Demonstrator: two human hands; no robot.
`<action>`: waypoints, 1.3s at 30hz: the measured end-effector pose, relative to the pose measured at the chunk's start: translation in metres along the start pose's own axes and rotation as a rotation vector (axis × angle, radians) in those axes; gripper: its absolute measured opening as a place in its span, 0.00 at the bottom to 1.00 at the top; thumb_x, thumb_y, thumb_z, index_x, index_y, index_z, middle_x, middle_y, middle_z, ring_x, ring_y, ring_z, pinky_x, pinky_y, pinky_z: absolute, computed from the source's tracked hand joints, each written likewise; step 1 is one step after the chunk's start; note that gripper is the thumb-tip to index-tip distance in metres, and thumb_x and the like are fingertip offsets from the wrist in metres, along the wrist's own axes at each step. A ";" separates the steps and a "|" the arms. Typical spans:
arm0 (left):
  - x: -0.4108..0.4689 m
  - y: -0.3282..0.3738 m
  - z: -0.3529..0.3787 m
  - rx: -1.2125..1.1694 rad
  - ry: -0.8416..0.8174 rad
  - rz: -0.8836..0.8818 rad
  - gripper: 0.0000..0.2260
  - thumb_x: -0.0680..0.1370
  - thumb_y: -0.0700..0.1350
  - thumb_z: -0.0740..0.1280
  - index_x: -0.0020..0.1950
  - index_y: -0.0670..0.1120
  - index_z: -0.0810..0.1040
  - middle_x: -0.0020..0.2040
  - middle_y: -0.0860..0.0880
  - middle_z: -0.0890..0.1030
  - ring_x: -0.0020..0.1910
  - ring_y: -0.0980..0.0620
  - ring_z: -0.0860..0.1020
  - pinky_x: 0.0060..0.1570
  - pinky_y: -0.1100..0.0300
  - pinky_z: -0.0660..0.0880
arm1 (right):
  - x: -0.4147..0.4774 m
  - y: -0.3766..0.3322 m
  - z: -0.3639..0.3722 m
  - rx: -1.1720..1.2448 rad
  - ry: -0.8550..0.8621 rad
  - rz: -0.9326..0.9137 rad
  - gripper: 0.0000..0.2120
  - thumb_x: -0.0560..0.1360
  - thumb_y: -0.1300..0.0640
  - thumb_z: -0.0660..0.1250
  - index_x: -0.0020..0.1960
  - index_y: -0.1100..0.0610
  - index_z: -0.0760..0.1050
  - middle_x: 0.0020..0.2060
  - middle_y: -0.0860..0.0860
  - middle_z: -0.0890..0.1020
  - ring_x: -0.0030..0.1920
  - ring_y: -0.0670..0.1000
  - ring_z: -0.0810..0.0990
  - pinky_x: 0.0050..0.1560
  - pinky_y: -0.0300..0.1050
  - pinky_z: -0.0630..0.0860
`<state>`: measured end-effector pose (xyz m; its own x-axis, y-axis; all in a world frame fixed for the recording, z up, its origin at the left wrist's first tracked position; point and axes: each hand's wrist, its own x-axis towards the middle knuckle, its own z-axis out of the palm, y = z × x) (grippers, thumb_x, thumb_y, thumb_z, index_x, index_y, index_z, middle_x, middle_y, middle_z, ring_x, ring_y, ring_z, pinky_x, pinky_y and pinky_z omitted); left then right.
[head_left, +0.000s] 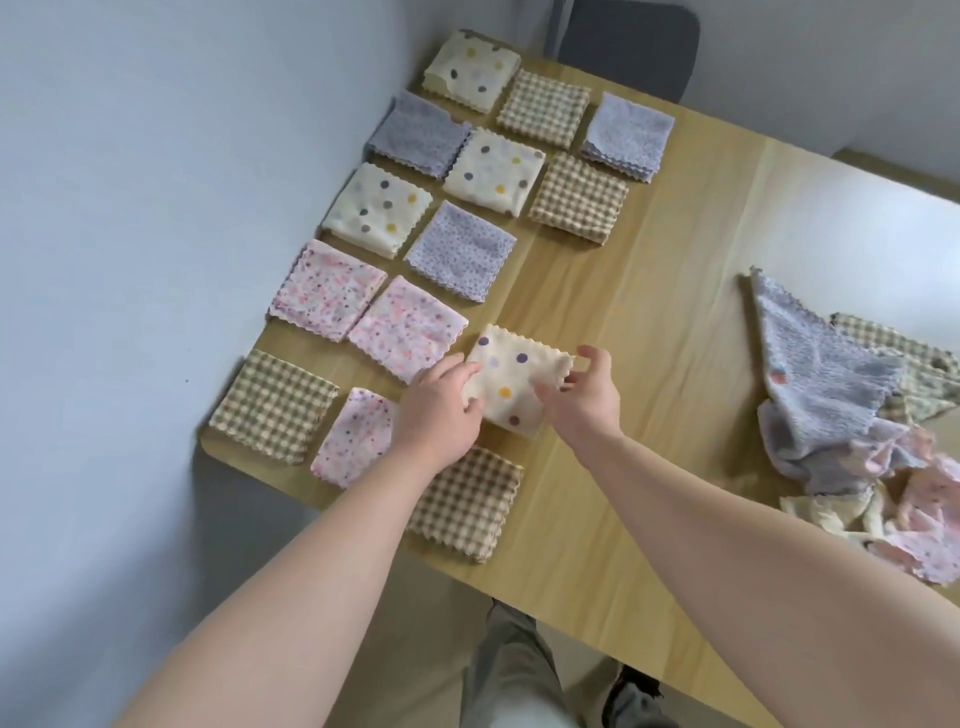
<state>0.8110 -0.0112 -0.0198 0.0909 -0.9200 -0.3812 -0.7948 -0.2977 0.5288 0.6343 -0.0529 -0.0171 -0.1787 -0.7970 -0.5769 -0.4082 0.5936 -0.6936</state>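
Folded dotted cream cloth (511, 382) on wooden table (649, 260), L edge pinched by left hand (441, 410), R edge by right hand (582, 395); rows of folded cloths (460, 249) beside, loose pile (831, 405) far R

I count four dotted cream squares (493, 171), four gingham squares (579, 197), three lavender squares (460, 249) and three pink speckled squares (405, 327). That's fourteen folded on my bench (649, 312), plus one unfolded heap (831, 405) at three o'clock.
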 end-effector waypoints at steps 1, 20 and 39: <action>-0.001 -0.001 -0.001 0.050 0.019 0.019 0.21 0.81 0.48 0.66 0.75 0.50 0.72 0.78 0.51 0.66 0.76 0.49 0.64 0.75 0.53 0.63 | 0.000 0.001 0.000 -0.052 0.017 -0.026 0.32 0.75 0.54 0.73 0.74 0.49 0.62 0.58 0.48 0.73 0.52 0.49 0.77 0.45 0.43 0.76; -0.055 -0.025 0.038 0.186 -0.094 0.120 0.06 0.82 0.49 0.65 0.55 0.49 0.78 0.52 0.54 0.76 0.45 0.53 0.78 0.40 0.57 0.78 | -0.036 0.054 0.007 -0.760 -0.231 -0.178 0.17 0.78 0.38 0.65 0.44 0.51 0.70 0.43 0.46 0.74 0.39 0.49 0.76 0.34 0.46 0.74; -0.068 0.080 0.065 0.676 -0.204 -0.143 0.15 0.83 0.57 0.60 0.45 0.48 0.74 0.40 0.53 0.75 0.39 0.53 0.75 0.31 0.59 0.67 | -0.062 0.108 -0.168 -0.500 -0.033 -0.101 0.10 0.79 0.46 0.64 0.46 0.52 0.70 0.44 0.48 0.78 0.43 0.53 0.77 0.41 0.48 0.75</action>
<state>0.7026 0.0443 -0.0008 0.1603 -0.7982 -0.5806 -0.9871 -0.1282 -0.0963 0.4511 0.0415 0.0160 -0.0916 -0.8389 -0.5366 -0.8021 0.3815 -0.4595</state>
